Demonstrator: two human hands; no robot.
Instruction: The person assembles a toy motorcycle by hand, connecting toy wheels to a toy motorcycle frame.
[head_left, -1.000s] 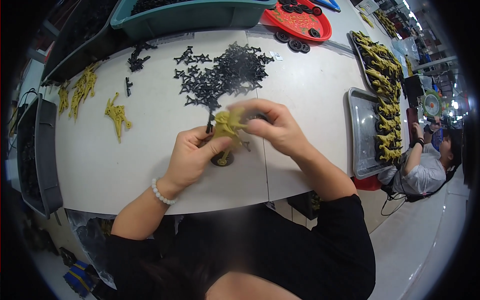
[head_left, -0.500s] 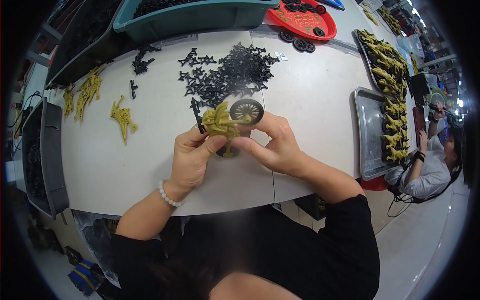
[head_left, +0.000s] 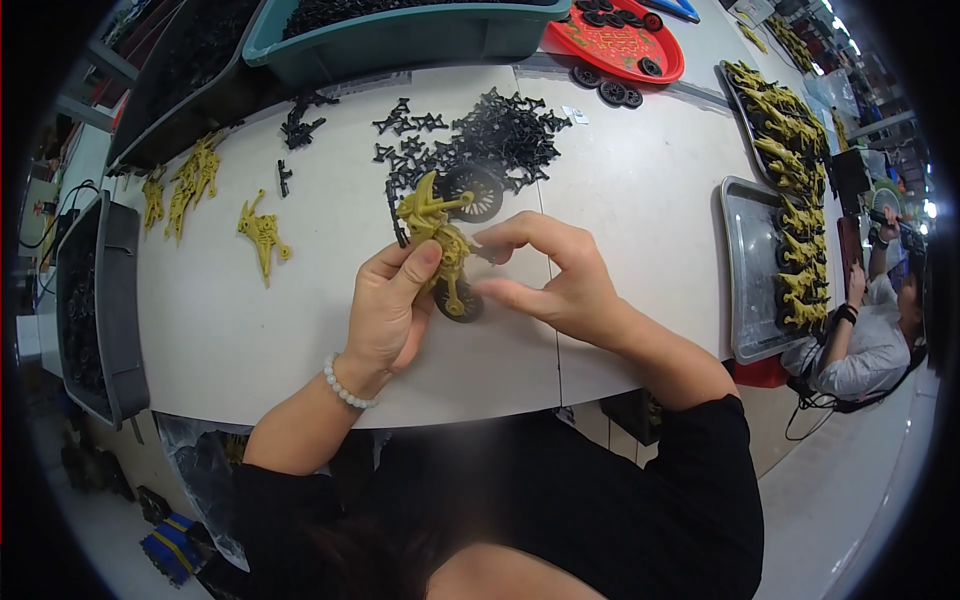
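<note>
Left hand pinches yellow-and-black plastic toy motorcycle above white tabletop; right hand beside it, fingers parted, contact unclear. Sideways push could twist it from the one-handed grip.

The yellow toy motorcycle has black wheels.

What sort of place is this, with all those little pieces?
Probably a toy-assembly workshop: the left hand holds what looks like a yellow toy motorbike, small black parts lie heaped on the table, and similar bikes are lined up in a metal tray.
</note>
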